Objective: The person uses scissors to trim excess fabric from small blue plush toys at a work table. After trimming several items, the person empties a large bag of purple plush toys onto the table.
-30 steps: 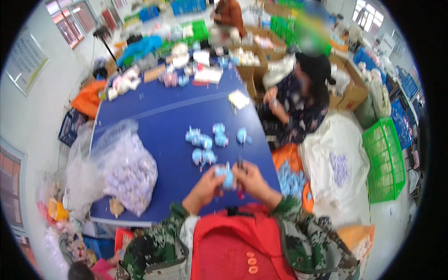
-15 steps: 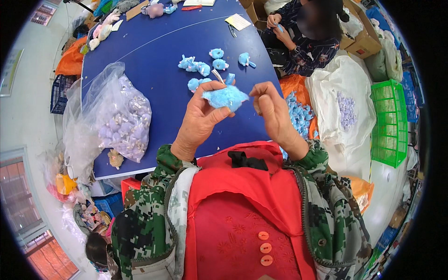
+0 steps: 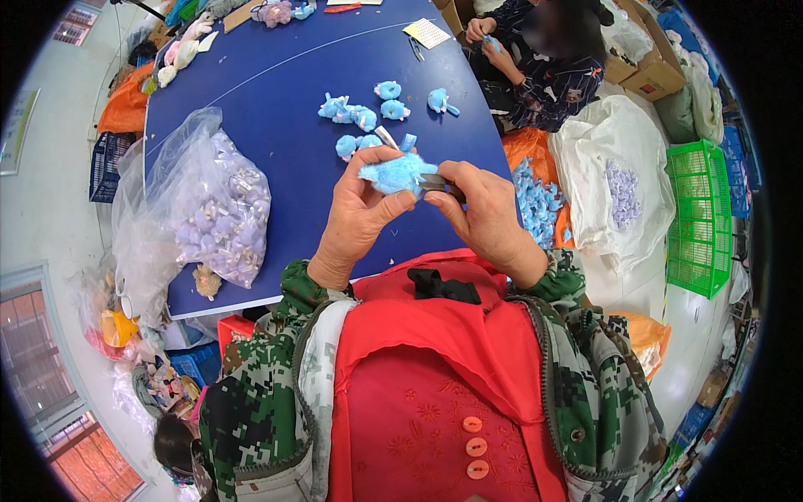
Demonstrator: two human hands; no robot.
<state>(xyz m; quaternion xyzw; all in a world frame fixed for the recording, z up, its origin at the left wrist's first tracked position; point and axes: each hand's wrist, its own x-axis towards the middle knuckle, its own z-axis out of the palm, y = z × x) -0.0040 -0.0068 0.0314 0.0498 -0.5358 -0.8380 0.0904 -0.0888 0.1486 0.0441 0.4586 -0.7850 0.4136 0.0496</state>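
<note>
Two hands, one fluffy blue toy.
Left hand (image 3: 355,213) holds the toy (image 3: 397,173) lying sideways; right hand (image 3: 481,213) pinches small metal scissors (image 3: 435,180); seven blue toys (image 3: 368,113) on the table (image 3: 276,92).

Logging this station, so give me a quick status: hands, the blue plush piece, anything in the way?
Left hand grips blue plush piece. Right hand pinches small metal tool against it. More blue pieces on blue table, apart.

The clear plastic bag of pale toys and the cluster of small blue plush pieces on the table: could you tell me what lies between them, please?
In the head view, only bare blue table lies between the clear plastic bag and the blue plush pieces; nothing rests on that stretch.
</note>
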